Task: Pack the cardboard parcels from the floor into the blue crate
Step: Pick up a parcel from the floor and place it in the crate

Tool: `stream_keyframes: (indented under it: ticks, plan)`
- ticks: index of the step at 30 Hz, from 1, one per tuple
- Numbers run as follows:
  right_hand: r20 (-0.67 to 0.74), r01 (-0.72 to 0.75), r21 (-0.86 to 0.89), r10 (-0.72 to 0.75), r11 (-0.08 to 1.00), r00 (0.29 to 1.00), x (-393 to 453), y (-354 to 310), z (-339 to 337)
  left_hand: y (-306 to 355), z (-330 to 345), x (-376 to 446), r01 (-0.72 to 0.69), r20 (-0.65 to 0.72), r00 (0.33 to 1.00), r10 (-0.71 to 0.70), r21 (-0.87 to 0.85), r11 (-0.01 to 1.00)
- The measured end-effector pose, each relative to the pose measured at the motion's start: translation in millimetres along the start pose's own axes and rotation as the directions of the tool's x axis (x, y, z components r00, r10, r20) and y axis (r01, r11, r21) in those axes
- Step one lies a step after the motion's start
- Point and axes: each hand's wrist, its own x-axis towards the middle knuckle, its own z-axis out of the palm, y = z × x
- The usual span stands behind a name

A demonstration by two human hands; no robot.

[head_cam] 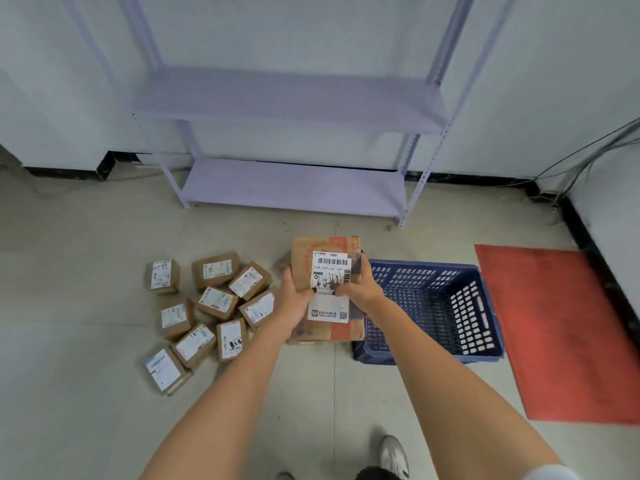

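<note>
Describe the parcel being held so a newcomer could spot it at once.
Start at the blue crate on the floor beside the red mat. At its left edge, the left hand and right hand grip the large parcel. It dwarfs the small parcels lying left of it, and has orange-red print.

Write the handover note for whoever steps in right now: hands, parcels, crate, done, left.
Left hand and right hand: both grip the large parcel, held above the floor beside the blue crate.
Small parcels: about ten, clustered on the floor left of the large one.
Crate: on the floor to the right; no parcel visible in the part that shows.
Done: large parcel picked up.
Left: set it in the crate, then pack the small parcels.
</note>
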Motion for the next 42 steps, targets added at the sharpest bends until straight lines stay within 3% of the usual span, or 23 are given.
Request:
stream_keyframes:
  ticks: [9,14,20,28,36,42]
  plan:
    - [-0.039,-0.047,0.063,0.049,0.997,0.998,50,43,-115,46,122,-6,0.023,0.050,0.999,-0.022,-0.024,0.999]
    - [-0.035,-0.071,0.103,0.075,0.992,0.997,37,25,-193,80,192,2,0.035,0.026,0.999,-0.035,-0.004,0.999]
    - [-0.017,-0.111,0.138,0.115,0.984,0.993,81,53,-242,87,253,23,0.045,-0.005,0.999,-0.045,0.083,0.996]
    - [-0.017,-0.130,0.043,0.131,0.991,0.991,167,122,-254,16,315,88,0.067,0.029,0.997,-0.069,0.052,0.996]
    - [0.001,-0.210,0.078,0.210,0.975,0.978,290,218,-229,-95,363,190,0.168,-0.020,0.986,-0.167,0.207,0.964]
    - [-0.002,-0.256,0.020,0.256,0.966,0.967,383,270,-209,-167,393,274,0.159,-0.007,0.987,-0.163,0.255,0.954]
